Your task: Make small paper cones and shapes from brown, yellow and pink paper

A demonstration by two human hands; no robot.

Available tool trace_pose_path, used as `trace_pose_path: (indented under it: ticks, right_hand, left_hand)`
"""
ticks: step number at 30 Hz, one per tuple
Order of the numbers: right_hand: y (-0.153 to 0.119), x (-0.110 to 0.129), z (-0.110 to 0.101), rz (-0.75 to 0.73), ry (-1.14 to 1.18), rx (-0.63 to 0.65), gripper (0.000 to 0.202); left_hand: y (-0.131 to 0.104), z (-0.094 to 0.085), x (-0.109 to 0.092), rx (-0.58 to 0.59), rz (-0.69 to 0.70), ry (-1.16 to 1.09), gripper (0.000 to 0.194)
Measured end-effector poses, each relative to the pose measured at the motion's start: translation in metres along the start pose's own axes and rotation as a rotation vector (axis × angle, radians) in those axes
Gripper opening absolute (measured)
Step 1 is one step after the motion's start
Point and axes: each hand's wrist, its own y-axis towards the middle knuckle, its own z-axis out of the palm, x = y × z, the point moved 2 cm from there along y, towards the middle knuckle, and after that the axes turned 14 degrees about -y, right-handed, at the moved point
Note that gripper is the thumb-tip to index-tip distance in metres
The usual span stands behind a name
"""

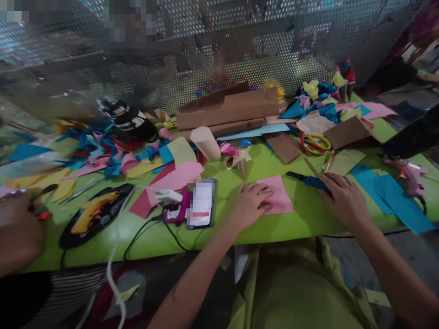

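Observation:
My left hand (252, 205) lies flat with spread fingers on a square of pink paper (279, 196), on the green table (219, 233). To its right, my right hand (343, 201) is closed around the blue handle of a box cutter (317, 183). The cutter's dark blade points left, just beyond the pink paper. A small brown paper cone (242, 169) stands past my left fingertips. Blue paper sheets (399, 201) lie to the right of my right hand.
A phone (201, 203) and a purple power strip (174, 212) with cables lie left. Rolled brown paper (229, 109) and paper scraps line the back. Glue guns rest at left (94, 212) and right (411, 176). Another person's hand (20, 228) is at the far left.

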Motion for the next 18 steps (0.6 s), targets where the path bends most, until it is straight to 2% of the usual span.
trace_pose_path:
  ticks: [4,8,12,15,18]
  right_hand:
    - [-0.001,0.012,-0.006,-0.024,0.041,-0.022,0.043]
    - [-0.004,0.025,-0.01,-0.045,0.138,-0.071,0.034]
    - [-0.002,0.053,-0.011,-0.152,0.23,0.047,0.024]
    - [0.0,0.077,-0.01,-0.216,0.245,0.099,0.024]
    - [0.0,0.092,-0.007,-0.263,0.209,0.09,0.023]
  left_hand:
    - [0.004,0.005,0.003,-0.119,0.019,-0.061,0.021]
    - [0.015,-0.003,0.007,-0.289,-0.003,-0.245,0.019]
    - [0.034,-0.016,0.011,-0.48,-0.009,-0.298,0.023]
    - [0.051,-0.019,0.013,-0.502,-0.013,-0.174,0.029]
    - [0.063,-0.013,0.018,-0.431,-0.054,-0.003,0.035]
